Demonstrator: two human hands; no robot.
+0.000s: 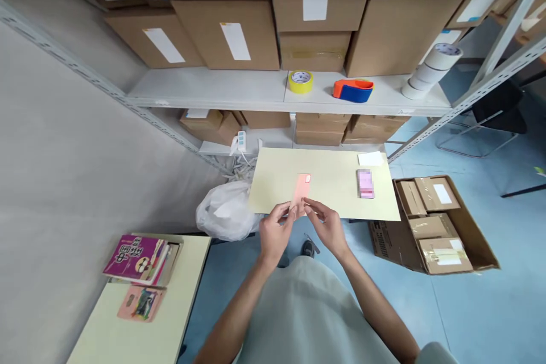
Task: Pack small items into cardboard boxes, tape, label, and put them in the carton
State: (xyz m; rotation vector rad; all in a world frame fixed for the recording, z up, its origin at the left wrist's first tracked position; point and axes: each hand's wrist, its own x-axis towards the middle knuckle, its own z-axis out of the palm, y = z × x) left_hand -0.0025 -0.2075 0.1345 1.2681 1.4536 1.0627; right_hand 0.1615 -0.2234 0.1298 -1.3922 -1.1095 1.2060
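Note:
A flat, thin pink rectangle [302, 187] with a small pale mark outlined in red near its upper right corner is held over the front of the cream table [273, 170]. I cannot tell whether it is a paper envelope or some other flat piece. The fingers of my left hand [276, 230] pinch its lower left edge. My right hand [326, 224] has thumb and fingertips on its lower right edge. To the right on the table lies a pink-purple stack or packet [365, 183], its face pixelated. Behind that is a white paper [370, 159].
A shelf [213, 88] above carries yellow tape [301, 82], an orange-blue band [353, 91], white rolls [426, 74] and cardboard boxes [230, 31]. An open carton [482, 239] stands right; a white plastic bag [228, 210] left. Books [136, 259] lie on a side table [115, 341].

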